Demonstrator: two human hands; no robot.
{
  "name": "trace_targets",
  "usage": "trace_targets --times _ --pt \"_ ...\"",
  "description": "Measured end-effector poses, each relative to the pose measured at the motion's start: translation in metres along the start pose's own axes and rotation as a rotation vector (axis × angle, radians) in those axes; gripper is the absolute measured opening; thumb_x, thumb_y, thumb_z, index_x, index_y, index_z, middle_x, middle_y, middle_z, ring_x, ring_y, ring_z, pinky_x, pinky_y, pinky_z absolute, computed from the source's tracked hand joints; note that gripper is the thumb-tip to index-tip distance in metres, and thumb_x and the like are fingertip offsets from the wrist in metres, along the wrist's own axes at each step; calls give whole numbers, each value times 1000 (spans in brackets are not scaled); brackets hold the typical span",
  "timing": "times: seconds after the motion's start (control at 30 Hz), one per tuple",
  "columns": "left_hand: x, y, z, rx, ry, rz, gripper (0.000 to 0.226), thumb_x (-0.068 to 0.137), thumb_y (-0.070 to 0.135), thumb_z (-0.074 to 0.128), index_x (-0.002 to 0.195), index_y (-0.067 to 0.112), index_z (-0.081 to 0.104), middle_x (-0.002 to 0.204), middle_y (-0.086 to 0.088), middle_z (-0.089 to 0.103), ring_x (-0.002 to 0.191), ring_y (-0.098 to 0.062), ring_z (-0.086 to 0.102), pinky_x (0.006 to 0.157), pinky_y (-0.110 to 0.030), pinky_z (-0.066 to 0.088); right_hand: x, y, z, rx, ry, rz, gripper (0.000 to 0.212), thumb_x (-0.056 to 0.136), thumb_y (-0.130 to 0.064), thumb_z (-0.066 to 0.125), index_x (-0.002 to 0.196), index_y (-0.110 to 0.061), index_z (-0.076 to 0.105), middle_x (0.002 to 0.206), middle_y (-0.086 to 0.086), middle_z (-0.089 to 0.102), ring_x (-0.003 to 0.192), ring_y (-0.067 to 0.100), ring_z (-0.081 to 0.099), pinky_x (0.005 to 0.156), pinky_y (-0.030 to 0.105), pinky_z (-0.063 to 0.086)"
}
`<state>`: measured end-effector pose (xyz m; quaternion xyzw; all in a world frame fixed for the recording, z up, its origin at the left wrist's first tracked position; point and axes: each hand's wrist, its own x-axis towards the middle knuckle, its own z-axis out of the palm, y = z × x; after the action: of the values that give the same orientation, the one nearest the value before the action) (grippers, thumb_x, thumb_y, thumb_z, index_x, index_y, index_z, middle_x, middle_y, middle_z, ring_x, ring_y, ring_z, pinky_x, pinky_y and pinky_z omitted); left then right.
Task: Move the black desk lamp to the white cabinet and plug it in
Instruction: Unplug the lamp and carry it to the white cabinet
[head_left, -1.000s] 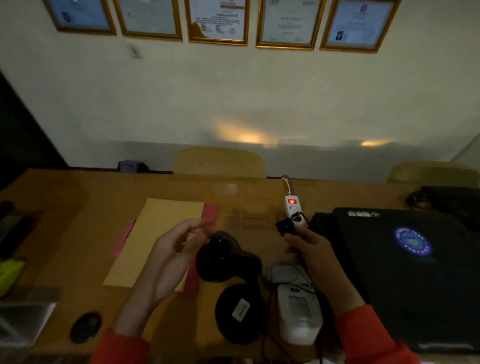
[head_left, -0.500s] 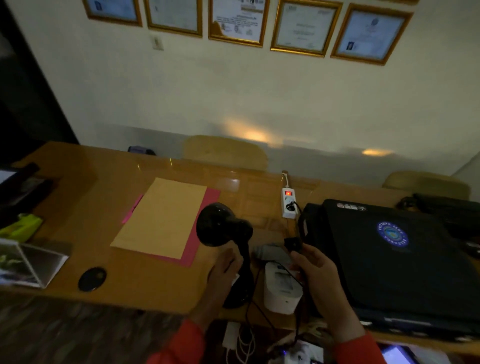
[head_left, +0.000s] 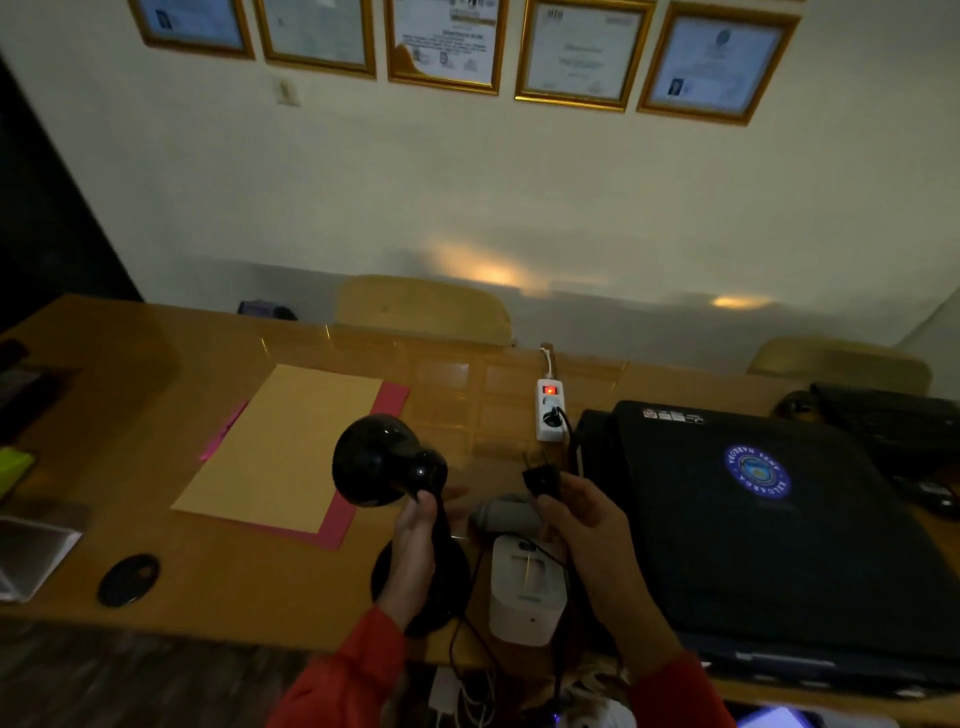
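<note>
The black desk lamp (head_left: 382, 462) stands on the wooden desk (head_left: 223, 582) near its front edge, its round shade tilted to the left. My left hand (head_left: 415, 540) is wrapped around the lamp's neck just below the shade. My right hand (head_left: 582, 519) holds the lamp's black plug (head_left: 543, 480) up above the desk, free of any socket. The lamp's thin black cord (head_left: 550, 558) hangs down past a white box. No white cabinet is in view.
A white power strip (head_left: 549, 410) with a red lit switch lies behind my hands, one black plug in it. A large black bag (head_left: 753, 519) fills the right side. A white box (head_left: 524, 592), tan and pink folders (head_left: 291, 447) and a dark oval object (head_left: 127, 579) lie nearby.
My left hand went from open above the folders to gripping the lamp's neck. My right hand pulled the plug back from the power strip. The view drew back from the desk.
</note>
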<state>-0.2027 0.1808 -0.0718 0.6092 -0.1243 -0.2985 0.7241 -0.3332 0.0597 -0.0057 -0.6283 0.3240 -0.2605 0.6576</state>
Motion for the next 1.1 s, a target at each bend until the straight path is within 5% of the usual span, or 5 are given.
trace_targets --times 0.13,0.27,0.5,0.9,1.1 --pt "4 -1 -13 -32 -7 18 69 64 81 53 107 29 67 105 -4 74 103 -32 66 81 -42 58 7 -14 10 67 -67 -63 29 87 -7 62 92 -35 69 83 -8 73 71 5 67 61 16 54" --pt "8 15 -35 -130 16 47 95 51 88 54 109 13 62 95 -7 76 88 -23 71 70 -29 59 13 -28 29 116 -155 -101 26 88 -9 60 97 -32 67 70 -10 69 59 5 60 53 14 48" --pt "-11 63 -77 -97 26 138 98 42 91 55 98 11 63 73 1 74 61 -15 67 59 -24 55 20 -73 76 135 -308 -239 25 84 -18 63 99 -38 66 73 -6 70 57 9 58 53 26 46" --pt "-80 131 -196 -40 331 249 101 42 91 54 96 6 60 63 -3 70 45 -14 61 47 -22 49 -2 -134 193 304 -674 -311 32 80 -25 60 111 -21 57 94 -4 75 54 5 55 45 15 42" --pt "-137 152 -268 -52 503 294 104 45 92 50 98 3 61 62 -3 68 44 -16 57 47 -24 51 -37 -138 286 318 -864 -289 24 77 -26 63 98 -38 66 95 -1 75 52 7 55 45 16 43"
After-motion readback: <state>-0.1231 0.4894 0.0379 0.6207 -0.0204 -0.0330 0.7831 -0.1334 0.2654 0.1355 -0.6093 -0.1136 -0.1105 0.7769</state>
